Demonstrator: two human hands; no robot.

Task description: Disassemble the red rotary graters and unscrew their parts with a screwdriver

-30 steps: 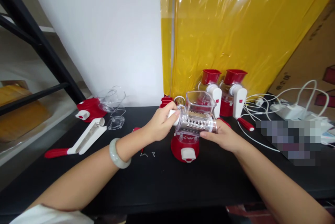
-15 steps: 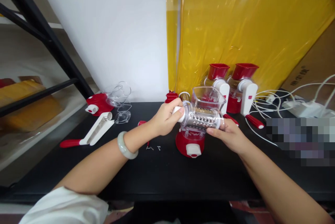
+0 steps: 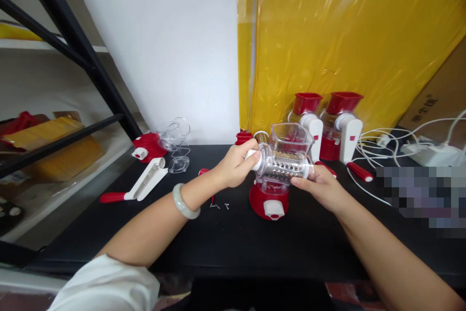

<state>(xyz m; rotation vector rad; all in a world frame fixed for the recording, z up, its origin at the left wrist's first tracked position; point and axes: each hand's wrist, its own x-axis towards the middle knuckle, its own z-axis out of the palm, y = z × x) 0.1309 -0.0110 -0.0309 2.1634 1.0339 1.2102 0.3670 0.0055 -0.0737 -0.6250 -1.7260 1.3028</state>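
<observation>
A rotary grater with a clear body and hopper (image 3: 291, 137) stands on its red base (image 3: 262, 203). Inside the body lies a perforated metal drum (image 3: 284, 165). My left hand (image 3: 238, 163) is closed on the white knob (image 3: 254, 159) at the drum's left end. Around the right end of the clear body wrap the fingers of my right hand (image 3: 320, 186), partly hidden behind it. A white lever (image 3: 274, 209) sits on the front of the base. Just behind my left hand shows another metal drum (image 3: 261, 138).
Two assembled graters (image 3: 313, 129) (image 3: 349, 129) stand at the back right beside white cables (image 3: 371, 148). At left lie a red base (image 3: 149, 146), clear parts (image 3: 179, 164) and a white crank (image 3: 145, 182). Small screws (image 3: 226, 205) lie on the black table (image 3: 225, 253).
The view has shifted slightly, moving the whole scene a little to the right. Both hands keep their hold on the grater.
</observation>
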